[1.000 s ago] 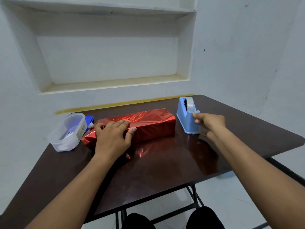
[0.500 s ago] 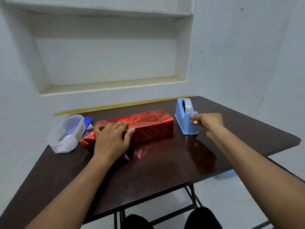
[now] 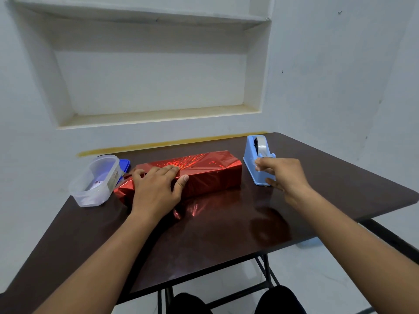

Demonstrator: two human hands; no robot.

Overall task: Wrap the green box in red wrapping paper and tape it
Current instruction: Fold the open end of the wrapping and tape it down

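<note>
Head view: dark counter (image 3: 226, 234) against a white wall.
Wrapped box (image 3: 204, 175): in red paper, lying flat, long axis left to right, left end loose and crumpled.
Left hand (image 3: 156, 189): flat, fingers straight, pressing the box's left part.
Right hand (image 3: 283, 175): right of the box, fingertips pinching tape at the blue dispenser (image 3: 258, 159).
Clear tub (image 3: 97, 180): just left of the box.

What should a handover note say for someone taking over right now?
Left hand presses flat on the wrapped box, holding the red paper down at its left end.
Right hand pinches the tape end at the blue tape dispenser, right of the box.
Done: paper is folded around the box.
Left: pull off the tape, stick the seam, close the crumpled left end.
</note>
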